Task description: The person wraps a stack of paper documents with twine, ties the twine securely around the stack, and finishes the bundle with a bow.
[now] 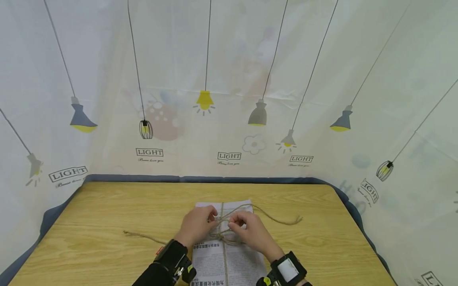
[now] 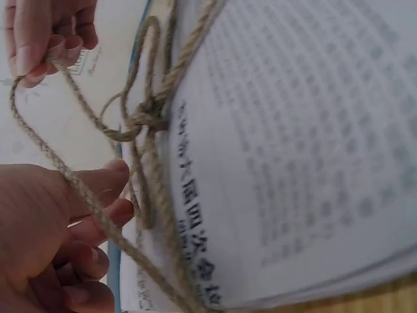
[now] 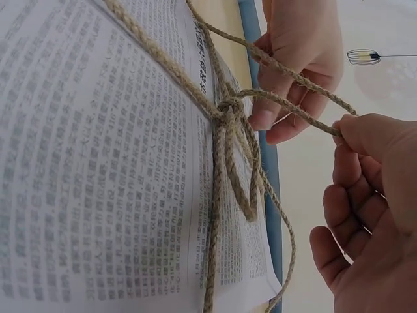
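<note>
A stack of printed newspaper (image 1: 232, 260) lies on the wooden table (image 1: 107, 214), bound crosswise with jute twine (image 1: 223, 234). Both hands sit over the knot (image 2: 140, 120) on top of the stack. My left hand (image 1: 211, 217) pinches a strand just left of the knot, and the twine runs across its fingers (image 2: 111, 195). My right hand (image 1: 234, 224) pinches a loop of twine between thumb and finger (image 3: 342, 130) and holds it up off the paper. Another loop (image 3: 244, 195) lies flat below the knot (image 3: 228, 111).
Loose twine ends trail over the table to the left (image 1: 143, 236) and to the right (image 1: 286, 220). A curtain printed with lamps (image 1: 229, 99) hangs close behind the table's blue-edged rim (image 1: 200, 179). Dark bands with devices sit on both wrists (image 1: 288, 270).
</note>
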Action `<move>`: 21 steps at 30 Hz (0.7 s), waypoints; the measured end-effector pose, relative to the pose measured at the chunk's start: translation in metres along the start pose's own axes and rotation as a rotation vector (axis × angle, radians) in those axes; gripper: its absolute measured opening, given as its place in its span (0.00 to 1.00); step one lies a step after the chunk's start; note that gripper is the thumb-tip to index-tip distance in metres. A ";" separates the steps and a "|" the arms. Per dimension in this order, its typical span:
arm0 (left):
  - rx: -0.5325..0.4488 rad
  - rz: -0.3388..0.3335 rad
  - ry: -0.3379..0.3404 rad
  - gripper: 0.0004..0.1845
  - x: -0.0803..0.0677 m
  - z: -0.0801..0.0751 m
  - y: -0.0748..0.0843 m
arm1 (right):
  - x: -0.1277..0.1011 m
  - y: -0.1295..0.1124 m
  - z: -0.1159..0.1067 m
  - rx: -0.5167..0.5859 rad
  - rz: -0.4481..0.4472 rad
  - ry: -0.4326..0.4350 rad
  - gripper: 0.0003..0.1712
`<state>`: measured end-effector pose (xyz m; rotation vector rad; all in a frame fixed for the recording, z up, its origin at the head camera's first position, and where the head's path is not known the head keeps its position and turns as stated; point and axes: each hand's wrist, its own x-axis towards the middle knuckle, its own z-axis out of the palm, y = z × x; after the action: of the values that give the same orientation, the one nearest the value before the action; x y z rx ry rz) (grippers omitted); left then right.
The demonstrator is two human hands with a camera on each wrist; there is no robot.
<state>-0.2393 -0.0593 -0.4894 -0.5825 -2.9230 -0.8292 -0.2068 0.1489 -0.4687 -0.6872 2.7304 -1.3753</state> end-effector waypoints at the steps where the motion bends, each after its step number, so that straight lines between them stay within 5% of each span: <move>1: 0.008 0.007 0.007 0.09 0.000 0.003 -0.001 | 0.000 0.001 0.000 -0.008 0.001 0.000 0.06; 7: 0.083 0.033 0.092 0.08 -0.003 0.012 -0.005 | -0.001 0.002 0.000 -0.020 0.003 -0.014 0.06; 13: 0.156 0.041 0.152 0.07 -0.008 0.005 -0.005 | -0.002 0.004 -0.001 -0.031 0.029 -0.015 0.07; 18: 0.178 0.025 0.136 0.04 -0.022 -0.011 -0.008 | -0.003 0.007 -0.001 -0.038 0.050 -0.014 0.08; 21: 0.183 -0.021 0.071 0.08 -0.031 -0.023 -0.010 | -0.003 0.008 -0.002 -0.035 0.058 -0.011 0.09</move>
<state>-0.2155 -0.0894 -0.4790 -0.4986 -2.9019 -0.5628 -0.2077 0.1557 -0.4746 -0.6102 2.7489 -1.3109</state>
